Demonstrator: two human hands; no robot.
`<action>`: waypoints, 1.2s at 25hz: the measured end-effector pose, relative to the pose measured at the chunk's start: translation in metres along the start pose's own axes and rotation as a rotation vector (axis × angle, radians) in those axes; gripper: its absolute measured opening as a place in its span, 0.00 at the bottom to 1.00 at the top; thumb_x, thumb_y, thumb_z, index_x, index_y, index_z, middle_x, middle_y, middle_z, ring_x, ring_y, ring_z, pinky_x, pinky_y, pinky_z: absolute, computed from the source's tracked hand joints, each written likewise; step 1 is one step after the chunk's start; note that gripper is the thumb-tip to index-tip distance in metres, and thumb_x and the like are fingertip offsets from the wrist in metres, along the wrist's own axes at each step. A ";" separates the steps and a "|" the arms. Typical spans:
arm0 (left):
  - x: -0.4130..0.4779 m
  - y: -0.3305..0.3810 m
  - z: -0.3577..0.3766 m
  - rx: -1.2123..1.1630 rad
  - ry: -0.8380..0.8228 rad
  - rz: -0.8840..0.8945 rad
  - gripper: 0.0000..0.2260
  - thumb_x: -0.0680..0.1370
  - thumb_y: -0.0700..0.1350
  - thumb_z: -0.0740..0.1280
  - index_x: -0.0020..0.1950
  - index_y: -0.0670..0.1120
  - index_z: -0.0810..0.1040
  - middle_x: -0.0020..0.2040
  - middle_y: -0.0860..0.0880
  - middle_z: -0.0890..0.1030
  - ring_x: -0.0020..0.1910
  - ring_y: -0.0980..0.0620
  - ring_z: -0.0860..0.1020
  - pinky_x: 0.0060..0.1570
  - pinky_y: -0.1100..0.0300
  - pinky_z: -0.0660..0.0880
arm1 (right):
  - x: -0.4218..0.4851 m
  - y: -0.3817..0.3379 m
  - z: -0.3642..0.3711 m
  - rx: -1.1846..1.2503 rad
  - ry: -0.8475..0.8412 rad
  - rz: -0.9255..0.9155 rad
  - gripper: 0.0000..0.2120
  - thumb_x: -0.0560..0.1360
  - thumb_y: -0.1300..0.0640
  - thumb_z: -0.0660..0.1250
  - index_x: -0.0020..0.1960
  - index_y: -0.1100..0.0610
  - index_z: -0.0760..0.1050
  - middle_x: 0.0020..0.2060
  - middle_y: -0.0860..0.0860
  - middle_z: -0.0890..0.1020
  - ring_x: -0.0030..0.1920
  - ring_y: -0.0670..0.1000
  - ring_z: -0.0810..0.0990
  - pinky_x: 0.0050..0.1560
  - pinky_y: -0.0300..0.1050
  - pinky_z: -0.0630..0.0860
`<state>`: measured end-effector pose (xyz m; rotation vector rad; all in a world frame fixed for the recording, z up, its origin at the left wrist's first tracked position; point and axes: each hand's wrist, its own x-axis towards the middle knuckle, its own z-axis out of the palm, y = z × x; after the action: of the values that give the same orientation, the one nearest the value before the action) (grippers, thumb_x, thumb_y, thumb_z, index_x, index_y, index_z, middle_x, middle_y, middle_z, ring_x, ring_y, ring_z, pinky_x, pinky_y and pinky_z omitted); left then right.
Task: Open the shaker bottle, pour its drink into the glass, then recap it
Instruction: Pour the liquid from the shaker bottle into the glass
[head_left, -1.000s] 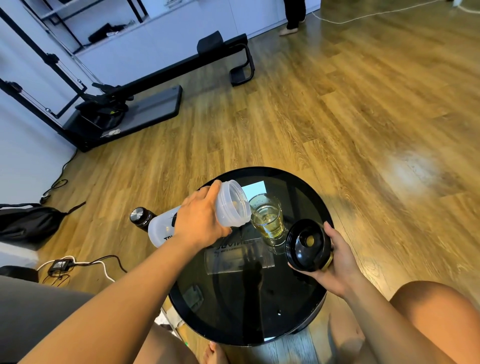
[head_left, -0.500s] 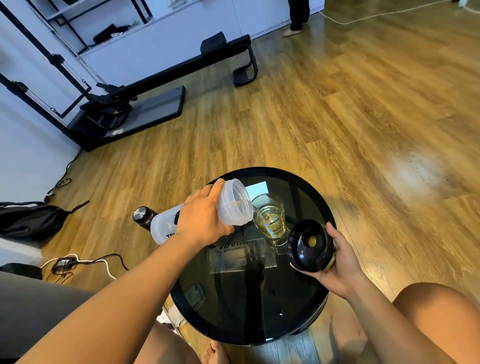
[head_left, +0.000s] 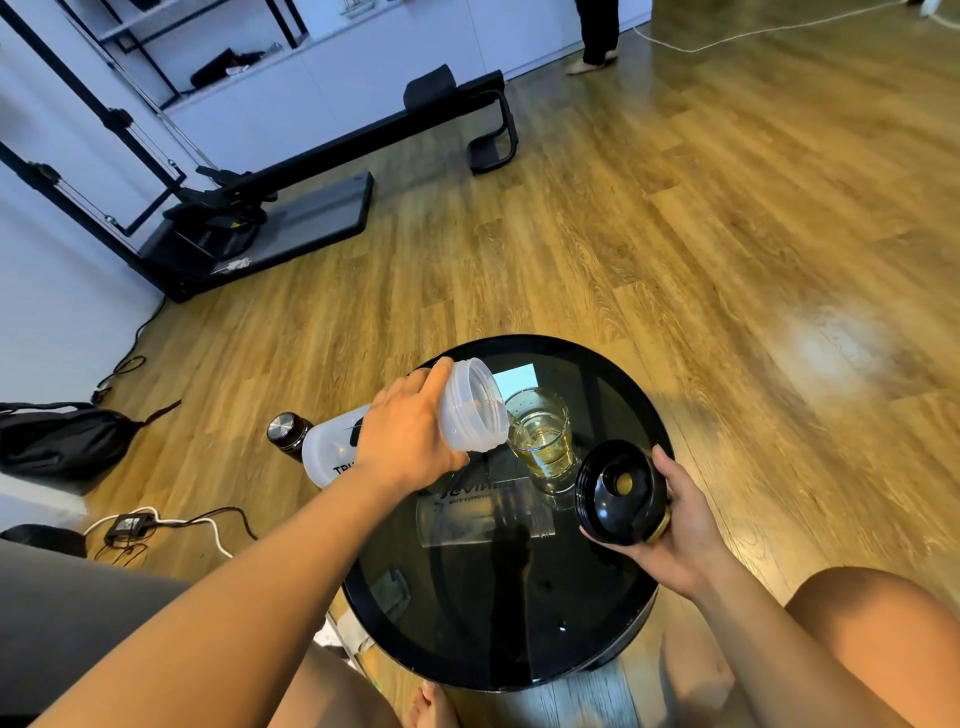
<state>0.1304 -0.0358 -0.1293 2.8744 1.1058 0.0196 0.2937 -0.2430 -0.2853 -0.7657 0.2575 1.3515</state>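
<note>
My left hand (head_left: 410, 439) grips the translucent white shaker bottle (head_left: 470, 405), tipped almost flat with its open mouth at the rim of the glass (head_left: 540, 431). A thin stream runs from the bottle into the glass, which holds yellow drink about halfway up. The glass stands upright on the round black glass table (head_left: 519, 597). My right hand (head_left: 680, 525) holds the black lid (head_left: 618, 491) just right of the glass, its underside with a gold centre turned up towards me.
A dark metal-capped bottle (head_left: 287, 435) stands on the floor left of the table. A charger and cables (head_left: 135, 525) lie at the left, beside a black bag (head_left: 62, 436). Black exercise equipment (head_left: 270, 208) lines the far wall. A person's legs (head_left: 597, 36) stand far back.
The bottle has tilted a little further and its mouth has come nearer the glass rim. The drink level in the glass has risen slightly. The right hand with the lid has barely moved.
</note>
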 end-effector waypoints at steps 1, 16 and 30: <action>0.000 0.000 0.000 -0.001 0.002 0.001 0.50 0.64 0.53 0.82 0.80 0.48 0.59 0.66 0.47 0.75 0.66 0.42 0.73 0.65 0.49 0.68 | 0.000 0.000 0.000 -0.001 -0.005 0.002 0.31 0.70 0.39 0.70 0.68 0.56 0.77 0.63 0.64 0.81 0.62 0.69 0.79 0.61 0.69 0.76; 0.001 -0.001 0.002 -0.004 0.007 0.002 0.49 0.64 0.53 0.81 0.79 0.49 0.60 0.63 0.47 0.76 0.63 0.42 0.74 0.64 0.49 0.69 | -0.003 -0.001 0.002 -0.014 0.010 -0.002 0.30 0.70 0.40 0.69 0.66 0.57 0.78 0.61 0.64 0.83 0.63 0.68 0.79 0.65 0.71 0.71; 0.001 -0.002 0.003 -0.002 0.028 0.024 0.48 0.64 0.53 0.81 0.79 0.49 0.61 0.62 0.47 0.77 0.63 0.42 0.75 0.63 0.49 0.69 | -0.003 0.000 0.001 -0.016 0.022 -0.008 0.31 0.69 0.40 0.70 0.67 0.57 0.77 0.61 0.64 0.82 0.62 0.69 0.79 0.64 0.72 0.73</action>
<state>0.1301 -0.0335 -0.1320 2.8943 1.0758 0.0629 0.2930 -0.2444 -0.2825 -0.7943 0.2607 1.3399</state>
